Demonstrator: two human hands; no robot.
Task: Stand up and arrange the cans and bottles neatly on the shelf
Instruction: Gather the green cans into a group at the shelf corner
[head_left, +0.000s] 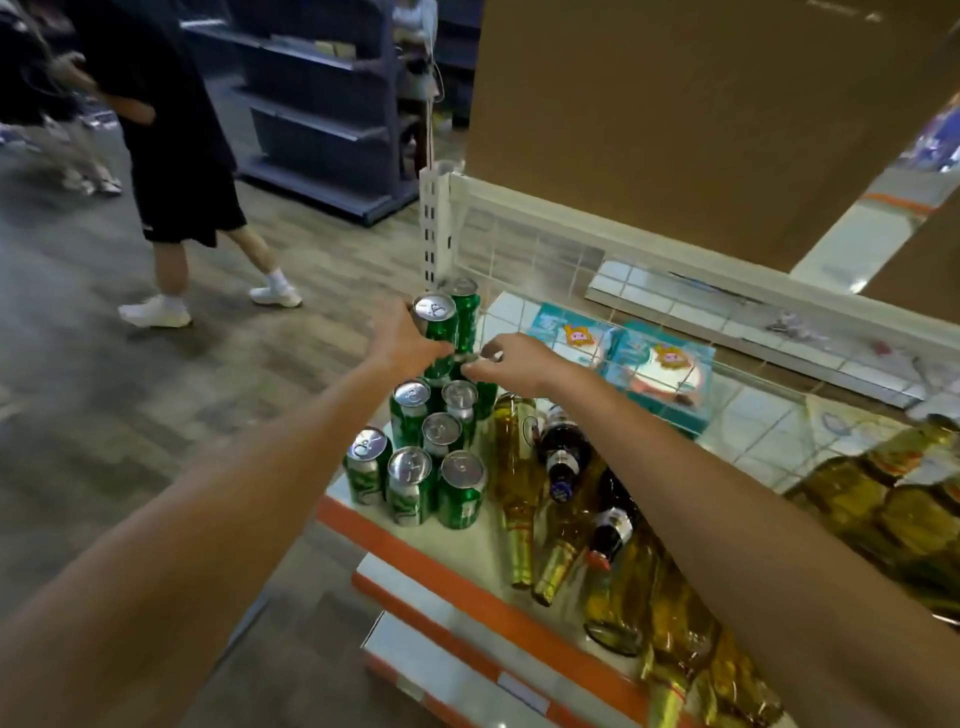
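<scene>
Several green cans stand upright at the left end of the white shelf. My left hand grips a raised green can that sits above the lower ones, beside another stacked can. My right hand pinches the silver rim of a can just under and right of the raised one. Several bottles lie on their sides to the right: a clear yellow bottle, dark bottles and more yellow ones.
A white wire grid backs the shelf, with two teal boxes behind it. A brown cardboard box hangs over the back. A person in black shorts walks in the aisle at left. Orange-edged lower shelves jut out below.
</scene>
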